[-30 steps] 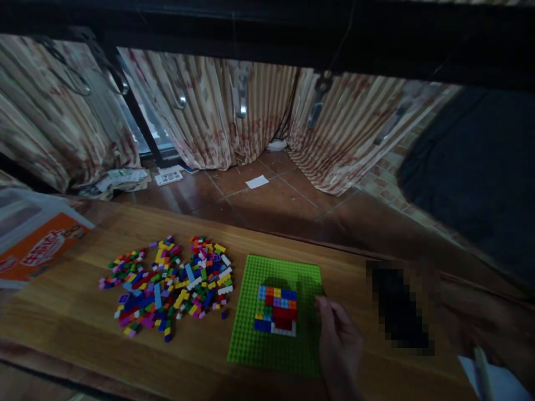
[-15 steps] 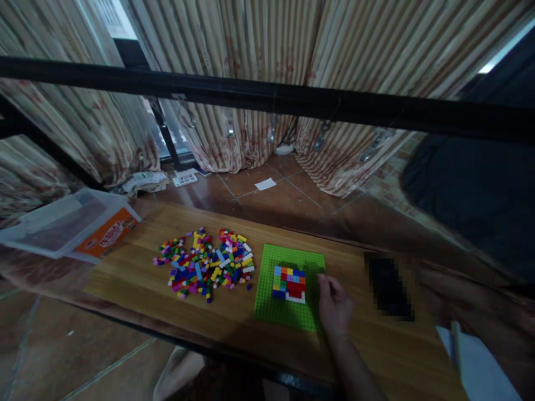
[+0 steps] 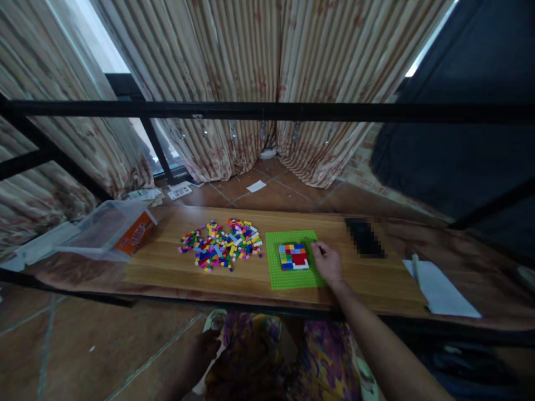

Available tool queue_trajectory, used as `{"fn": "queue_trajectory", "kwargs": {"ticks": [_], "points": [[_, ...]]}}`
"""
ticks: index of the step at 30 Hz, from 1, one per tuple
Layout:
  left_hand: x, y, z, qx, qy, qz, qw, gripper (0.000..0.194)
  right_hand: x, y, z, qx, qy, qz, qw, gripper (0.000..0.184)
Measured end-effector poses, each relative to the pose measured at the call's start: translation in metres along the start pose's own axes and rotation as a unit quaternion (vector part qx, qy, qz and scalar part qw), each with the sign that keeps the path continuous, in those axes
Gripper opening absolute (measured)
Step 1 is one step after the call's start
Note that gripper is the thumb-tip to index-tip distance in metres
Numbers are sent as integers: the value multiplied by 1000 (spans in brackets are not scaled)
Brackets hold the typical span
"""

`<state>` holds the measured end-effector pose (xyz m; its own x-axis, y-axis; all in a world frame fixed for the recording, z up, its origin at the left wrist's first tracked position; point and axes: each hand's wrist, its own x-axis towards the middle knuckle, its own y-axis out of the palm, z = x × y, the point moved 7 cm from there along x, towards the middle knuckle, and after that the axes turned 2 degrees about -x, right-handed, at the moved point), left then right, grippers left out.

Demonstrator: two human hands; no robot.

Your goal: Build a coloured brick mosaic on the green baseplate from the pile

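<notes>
- Right hand [image 3: 329,264]: fingers curled by the green studded plastic baseplate [image 3: 292,280]; I cannot tell its hold.
- Multicoloured, squarish brick patch [image 3: 293,257] sits on it.
- Left hand [image 3: 207,345]: too dim to tell.

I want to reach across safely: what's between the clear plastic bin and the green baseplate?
Loose toy bricks, spread over the wooden tabletop; the head view shows it.

Near the right hand [image 3: 328,263], to its right on the worktop [image 3: 384,284], lies a dark, pixelated object [image 3: 365,238]; farther right, a white sheet [image 3: 449,292] with a pale stick [image 3: 416,268]. Beyond the hand, a black rail [image 3: 242,111] crosses striped curtains [image 3: 238,61], and a white paper slip [image 3: 256,186] lies on the tiled floor [image 3: 288,192].
</notes>
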<state>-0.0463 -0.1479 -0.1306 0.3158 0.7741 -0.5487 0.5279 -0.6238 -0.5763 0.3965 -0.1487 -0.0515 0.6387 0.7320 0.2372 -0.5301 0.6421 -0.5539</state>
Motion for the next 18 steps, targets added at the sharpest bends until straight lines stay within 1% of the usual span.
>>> {"fn": "queue_trajectory", "kwargs": {"ticks": [2, 4, 7, 11, 14, 16, 18], "points": [[-7, -7, -12, -68, 51, -21, 996, 36, 0, 0, 4, -11, -6, -2, 1000, 45], [-10, -16, -29, -89, 90, -41, 991, 36, 0, 0, 6, -15, -10, -8, 1000, 44], [-12, -27, -57, -109, 123, -44, 985, 36, -2, -1, 6, -24, -11, -18, 999, 42], [-14, -38, -89, -165, 170, -54, 970, 42, -6, -1, 6, -35, -7, -31, 999, 39], [-11, -44, -103, -164, 204, -64, 963, 42, -8, -2, 8, -38, -3, -45, 998, 37], [-6, -51, -106, -160, 217, -81, 960, 40, -9, -3, 9, -37, -2, -51, 998, 36], [3, -63, -106, -156, 222, -101, 957, 39, -9, -5, 10, -35, -5, -51, 998, 35]]}}
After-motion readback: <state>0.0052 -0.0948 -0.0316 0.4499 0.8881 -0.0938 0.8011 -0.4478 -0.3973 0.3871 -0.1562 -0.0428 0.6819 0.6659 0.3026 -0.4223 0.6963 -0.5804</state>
